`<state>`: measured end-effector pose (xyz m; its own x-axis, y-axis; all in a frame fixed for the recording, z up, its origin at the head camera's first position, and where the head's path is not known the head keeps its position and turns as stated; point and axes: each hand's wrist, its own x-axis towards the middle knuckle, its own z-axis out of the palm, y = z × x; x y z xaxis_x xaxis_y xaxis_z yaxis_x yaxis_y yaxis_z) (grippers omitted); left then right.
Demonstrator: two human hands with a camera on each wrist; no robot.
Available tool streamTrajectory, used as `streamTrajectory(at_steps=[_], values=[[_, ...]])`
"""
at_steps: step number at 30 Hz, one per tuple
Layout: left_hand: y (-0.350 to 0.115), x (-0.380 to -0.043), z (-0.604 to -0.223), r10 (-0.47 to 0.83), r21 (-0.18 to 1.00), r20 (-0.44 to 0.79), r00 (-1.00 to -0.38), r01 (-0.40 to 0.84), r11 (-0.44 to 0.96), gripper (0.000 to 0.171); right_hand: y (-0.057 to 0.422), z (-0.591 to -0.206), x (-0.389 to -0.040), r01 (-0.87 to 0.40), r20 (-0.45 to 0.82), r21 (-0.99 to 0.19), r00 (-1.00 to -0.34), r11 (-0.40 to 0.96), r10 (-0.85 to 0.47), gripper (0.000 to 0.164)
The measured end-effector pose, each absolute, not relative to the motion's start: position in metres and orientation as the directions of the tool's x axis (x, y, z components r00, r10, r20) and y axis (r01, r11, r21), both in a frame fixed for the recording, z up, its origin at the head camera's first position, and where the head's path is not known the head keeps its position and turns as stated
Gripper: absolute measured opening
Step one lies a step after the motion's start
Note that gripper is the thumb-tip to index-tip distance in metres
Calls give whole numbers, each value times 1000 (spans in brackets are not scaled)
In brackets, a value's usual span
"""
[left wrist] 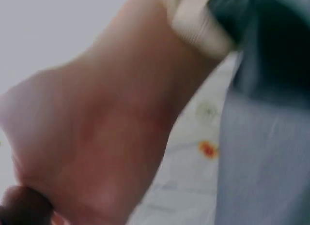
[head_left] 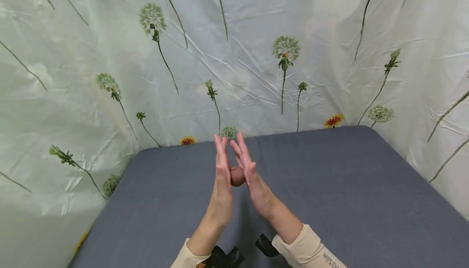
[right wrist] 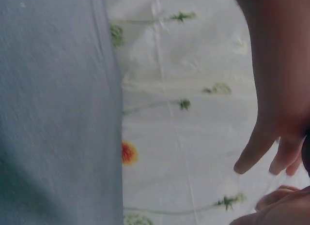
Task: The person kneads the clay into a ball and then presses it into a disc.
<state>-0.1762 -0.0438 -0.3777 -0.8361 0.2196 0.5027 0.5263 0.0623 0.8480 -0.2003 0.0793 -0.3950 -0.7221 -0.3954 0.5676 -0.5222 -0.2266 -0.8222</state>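
A small, smooth brown ball (head_left: 237, 177) sits between two facing palms above the grey table. My left hand (head_left: 222, 182) is upright on its left side, fingers straight and pointing up and away. On the other side my right hand (head_left: 256, 184) leans toward it, its fingers also straight, with gaps between them. The fingertips of the two hands come close together without curling round the ball. In the left wrist view the ball (left wrist: 26, 206) shows dark at the lower left edge, beside the palm. The right wrist view catches only a dark sliver of it at its right edge.
A grey table (head_left: 329, 186) spreads beneath the hands. Behind it hangs a pale curtain (head_left: 249, 76) printed with dandelions and other flowers. Black straps or mounts (head_left: 266, 245) sit at both wrists, by cream sleeves (head_left: 304, 247).
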Motion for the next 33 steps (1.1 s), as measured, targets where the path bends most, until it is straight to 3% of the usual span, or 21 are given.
streamTrajectory(at_steps=[7,11,15,23,33], values=[[-44,-189,-388,212,919,379,-901,393,25,80,76,-386,-191,-588,629,-776,-691,-229,-357,88],[-31,-180,-391,278,904,391,-877,423,66,75,88,-382,-200,-560,612,-791,-727,-249,-311,92],[-33,-175,-384,266,881,430,-862,466,85,75,87,-390,-205,-489,549,-836,-756,-250,-356,93],[-52,-191,-381,172,920,389,-905,392,-15,85,66,-394,-190,-552,590,-805,-702,-218,-400,84],[-31,-170,-389,322,883,428,-844,466,47,68,91,-388,-206,-522,570,-822,-757,-227,-319,91]])
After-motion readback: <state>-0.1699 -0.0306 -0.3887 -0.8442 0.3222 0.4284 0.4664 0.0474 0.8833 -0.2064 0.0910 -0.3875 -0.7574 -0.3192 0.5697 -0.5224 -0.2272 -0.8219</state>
